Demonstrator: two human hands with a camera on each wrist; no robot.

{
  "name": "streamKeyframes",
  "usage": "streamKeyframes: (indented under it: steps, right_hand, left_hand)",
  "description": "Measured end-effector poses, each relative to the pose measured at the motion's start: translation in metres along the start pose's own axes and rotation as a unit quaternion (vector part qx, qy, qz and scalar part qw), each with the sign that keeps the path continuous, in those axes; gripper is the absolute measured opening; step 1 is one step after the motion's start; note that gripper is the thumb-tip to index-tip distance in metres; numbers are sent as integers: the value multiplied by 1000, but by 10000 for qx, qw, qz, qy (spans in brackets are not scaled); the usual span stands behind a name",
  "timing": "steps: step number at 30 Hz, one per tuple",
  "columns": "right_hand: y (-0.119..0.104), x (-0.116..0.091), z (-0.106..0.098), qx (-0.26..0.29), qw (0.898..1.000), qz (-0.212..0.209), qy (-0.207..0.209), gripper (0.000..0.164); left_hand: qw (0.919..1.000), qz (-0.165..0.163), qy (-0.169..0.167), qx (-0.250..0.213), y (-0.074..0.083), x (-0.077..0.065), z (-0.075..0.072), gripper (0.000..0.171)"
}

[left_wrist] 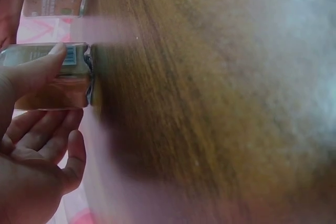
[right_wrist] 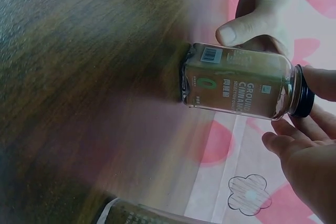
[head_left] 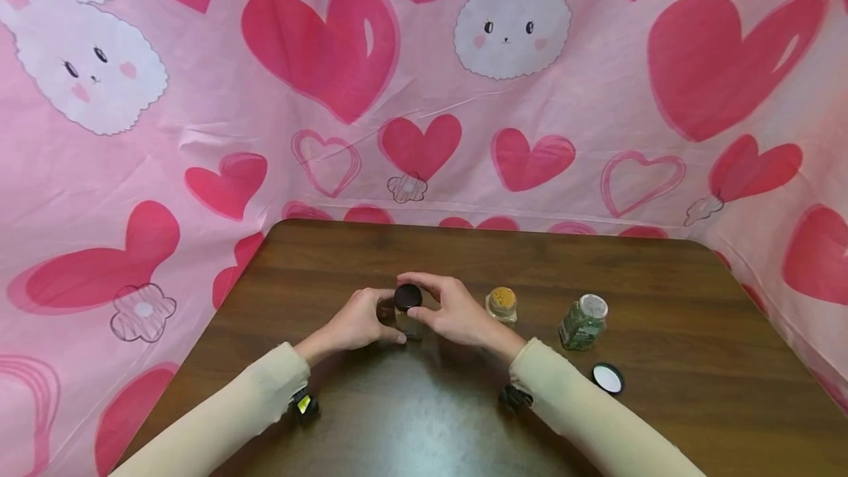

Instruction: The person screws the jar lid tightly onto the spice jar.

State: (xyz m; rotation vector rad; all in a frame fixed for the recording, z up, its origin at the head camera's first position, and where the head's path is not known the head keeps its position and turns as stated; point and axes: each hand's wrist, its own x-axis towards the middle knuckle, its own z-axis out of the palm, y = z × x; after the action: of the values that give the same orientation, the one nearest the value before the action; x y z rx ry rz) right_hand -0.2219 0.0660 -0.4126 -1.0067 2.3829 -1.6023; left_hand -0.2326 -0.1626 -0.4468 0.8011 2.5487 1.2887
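Note:
A square glass jar (right_wrist: 236, 85) labelled ground cinnamon stands upright on the table, with brownish powder inside and a black lid (head_left: 408, 297) on top. My left hand (head_left: 358, 321) holds the jar's lower body, the thumb across one side and the fingers behind it, as the left wrist view shows. My right hand (head_left: 457, 309) pinches the black lid between thumb and fingers. Just right of that hand is a lidless jar of yellow powder (head_left: 503, 303). Farther right stands a jar of green flakes (head_left: 583, 322) with a whitish top.
A loose black lid (head_left: 608, 378) with a white inside facing up lies in front of the green jar. The brown wooden table (head_left: 371, 418) reaches back to a pink cloth (head_left: 457, 101) printed with hearts and rabbits.

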Motion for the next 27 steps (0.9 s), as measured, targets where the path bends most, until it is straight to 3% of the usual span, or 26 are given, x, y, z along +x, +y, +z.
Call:
streamKeyframes:
  steps: [27]
  right_hand:
    - [-3,-2,2,-358,9989,241,154,46]
  left_hand:
    - [9998,21,60,174,2,1,3,49]
